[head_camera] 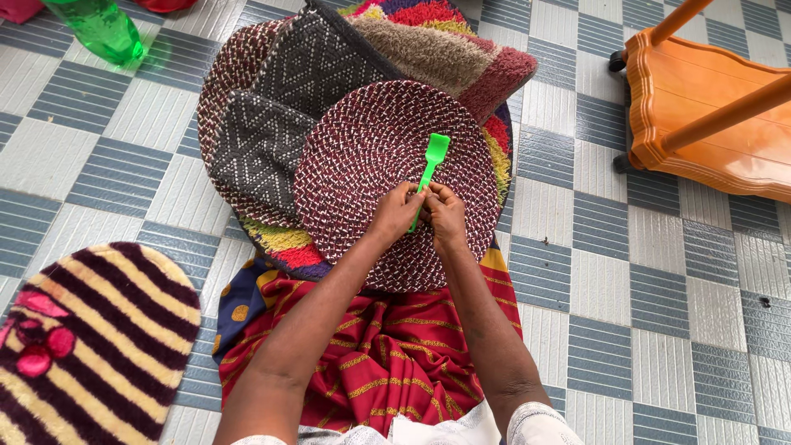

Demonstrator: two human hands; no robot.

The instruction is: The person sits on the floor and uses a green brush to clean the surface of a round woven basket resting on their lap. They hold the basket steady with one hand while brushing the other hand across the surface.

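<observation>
Your left hand (pixel 395 213) and right hand (pixel 446 216) meet over the round maroon woven mat (pixel 362 156), which lies on top of a pile of mats in front of your lap; both sets of fingers are curled in tight, pinched around the lower handle of the green plastic fork (pixel 432 161), whose head points up and away from you across the mat; the fork looks light, thin and stiff, likely smooth enough to slip, so a pinch low on the handle, as you have it, suits it; the mat looks soft, thick and floppy, not fragile, probably best lifted by its rim with a full grasp; beneath it lie two grey patterned mats (pixel 272 132) and a shaggy multicoloured rug (pixel 445 41); a striped fluffy mat (pixel 99 330) sits well apart on the tiled floor (pixel 643 313) to your left.
</observation>
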